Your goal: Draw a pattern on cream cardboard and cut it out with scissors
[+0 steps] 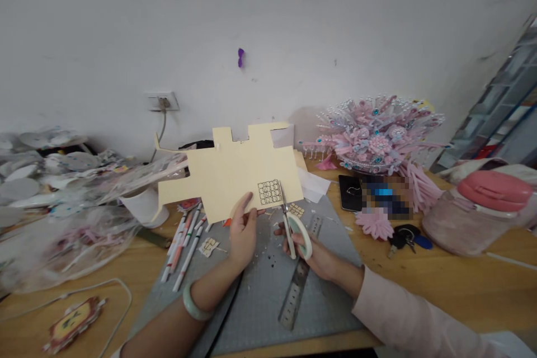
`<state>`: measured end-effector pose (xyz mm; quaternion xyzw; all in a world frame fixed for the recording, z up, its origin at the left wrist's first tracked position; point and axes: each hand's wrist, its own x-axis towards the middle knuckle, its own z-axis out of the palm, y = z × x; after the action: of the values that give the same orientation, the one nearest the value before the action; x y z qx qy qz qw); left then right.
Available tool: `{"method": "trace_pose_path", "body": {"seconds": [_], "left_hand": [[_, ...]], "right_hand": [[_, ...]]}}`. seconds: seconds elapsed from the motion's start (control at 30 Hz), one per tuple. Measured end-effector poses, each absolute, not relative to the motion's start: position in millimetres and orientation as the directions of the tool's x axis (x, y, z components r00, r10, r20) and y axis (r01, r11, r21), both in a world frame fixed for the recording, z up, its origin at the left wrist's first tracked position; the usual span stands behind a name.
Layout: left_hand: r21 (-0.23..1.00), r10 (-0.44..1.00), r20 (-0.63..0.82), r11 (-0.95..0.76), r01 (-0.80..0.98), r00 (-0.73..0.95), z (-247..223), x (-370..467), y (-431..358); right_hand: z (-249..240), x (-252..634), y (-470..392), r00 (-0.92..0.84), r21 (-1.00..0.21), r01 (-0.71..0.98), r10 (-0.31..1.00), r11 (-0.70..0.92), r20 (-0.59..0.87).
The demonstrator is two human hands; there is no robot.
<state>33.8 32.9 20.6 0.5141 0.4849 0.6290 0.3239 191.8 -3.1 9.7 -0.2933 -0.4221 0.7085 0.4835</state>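
Observation:
My left hand [242, 232] pinches the lower edge of a cream sheet of card [235, 168], holding it up above the mat. The card has notched, cut-away edges and a small black-inked pattern of rounded shapes [269, 192] near its lower right. In my right hand [312, 254] is a pair of scissors [292, 229] with white handles, my fingers through the loops. Its blades meet the card at the right side of the inked pattern. Below the card, small cut-out pieces with similar drawn patterns [208, 246] lie on the grey cutting mat [260, 302].
A metal ruler [293, 296] lies on the mat, with several marker pens [187, 251] at the left. Plastic bags [84, 235] spread over the far left. To the right are a pink beaded headdress [377, 140], a phone [350, 193], keys [405, 239] and a pink-lidded jar [474, 212].

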Motion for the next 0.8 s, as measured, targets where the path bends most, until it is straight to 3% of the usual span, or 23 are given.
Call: {"method": "trace_pose_path", "body": {"seconds": [0.8], "left_hand": [[0.935, 0.898, 0.353, -0.346, 0.073, -0.265, 17.8, 32.3, 33.9]], "right_hand": [[9.6, 192.6, -2.9, -0.371, -0.888, -0.431, 0.928, -0.160, 0.013]]}}
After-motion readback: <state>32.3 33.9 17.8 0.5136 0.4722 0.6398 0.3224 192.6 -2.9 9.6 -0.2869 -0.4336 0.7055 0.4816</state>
